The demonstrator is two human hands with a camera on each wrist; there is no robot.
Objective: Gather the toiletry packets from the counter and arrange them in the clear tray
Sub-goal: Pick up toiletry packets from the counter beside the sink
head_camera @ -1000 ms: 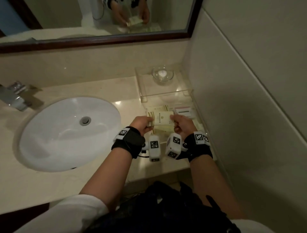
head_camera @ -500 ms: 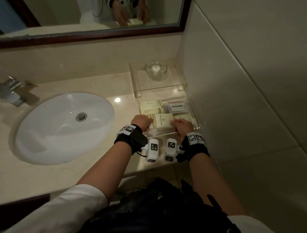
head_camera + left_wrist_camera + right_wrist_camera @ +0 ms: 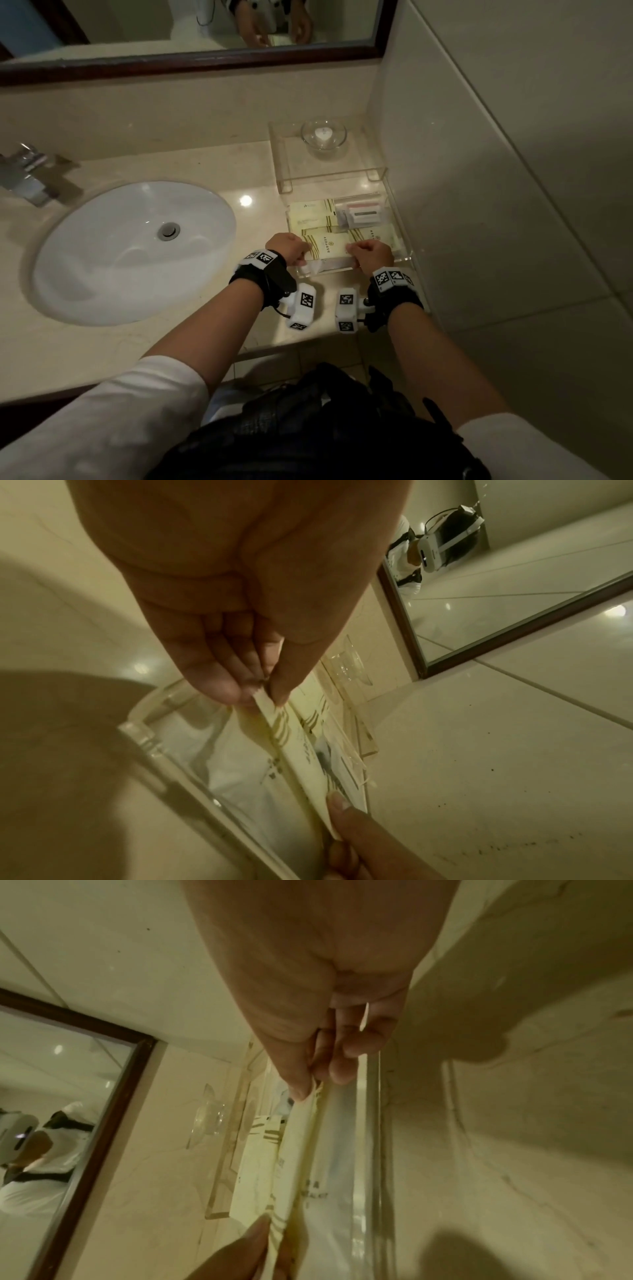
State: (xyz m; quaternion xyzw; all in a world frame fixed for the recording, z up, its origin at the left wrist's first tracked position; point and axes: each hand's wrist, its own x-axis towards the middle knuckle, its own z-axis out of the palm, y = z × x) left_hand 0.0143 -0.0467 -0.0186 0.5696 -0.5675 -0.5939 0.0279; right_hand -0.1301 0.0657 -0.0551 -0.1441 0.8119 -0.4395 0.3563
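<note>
A cream toiletry packet (image 3: pixel 328 246) with gold stripes is held low over the front of the clear tray (image 3: pixel 407 251). My left hand (image 3: pixel 287 247) pinches its left end (image 3: pixel 265 699) and my right hand (image 3: pixel 371 255) pinches its right end (image 3: pixel 313 1093). Under it in the tray lie more cream packets (image 3: pixel 313 214), a white boxed item (image 3: pixel 363 215) and a clear wrapped item (image 3: pixel 329 265) at the front wall. The packet's lower edge is hidden by my hands.
A clear riser (image 3: pixel 329 164) with a glass dish (image 3: pixel 323 133) stands behind the tray. The white basin (image 3: pixel 133 250) and tap (image 3: pixel 25 174) are to the left. The tiled wall (image 3: pixel 479 171) runs close along the tray's right side; the mirror (image 3: pixel 191 31) hangs above.
Both hands have lowered the cream packet from above the tray down to its front part. The camera view has shifted slightly.
</note>
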